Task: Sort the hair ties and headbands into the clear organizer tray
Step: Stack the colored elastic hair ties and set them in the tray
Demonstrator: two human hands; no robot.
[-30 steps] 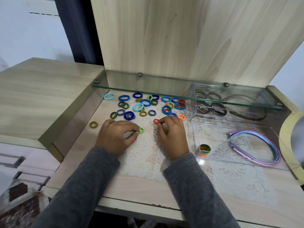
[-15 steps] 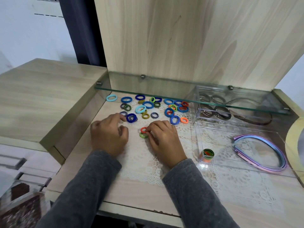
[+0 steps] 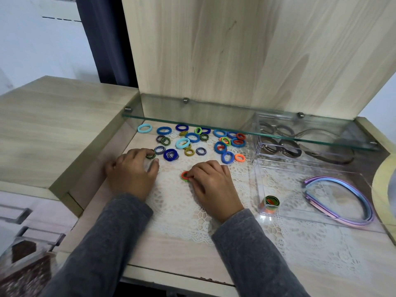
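**Left hand** (image 3: 132,173): palm down on the lace mat (image 3: 180,213), fingers bent. The fingertips rest on a dark green hair tie (image 3: 150,155) at the hand's 12 o'clock edge. Whether they grip the tie or only touch it cannot be told.

**Right hand** (image 3: 213,185): palm down at 3 o'clock of the left hand and apart from it, fingers curled. The fingertips pinch red and green hair ties (image 3: 184,175), one stacked on the other, at the hand's 10 o'clock, low against the mat. Both forearms, in grey sleeves (image 3: 246,249), enter from 6 o'clock.

**Loose hair ties** (image 3: 192,142): scattered on the mat at 12 o'clock of both hands. Colours are blue, light blue, green, orange and dark striped. The farthest lie under the front edge of the glass shelf (image 3: 235,127).

**Clear tray** (image 3: 257,181): stands at 3 o'clock of the right hand, near it but not touching.
- Front compartment (image 3: 285,183): a stack of hair ties (image 3: 271,203) sits in the 7 o'clock corner, against the walls. Purple and blue headbands (image 3: 342,202) lie nested together on the 3 o'clock side.
- Rear compartment (image 3: 260,150): at 12 o'clock of the front one, under the glass shelf. It holds brown headbands (image 3: 288,147); their number cannot be told through the glass.
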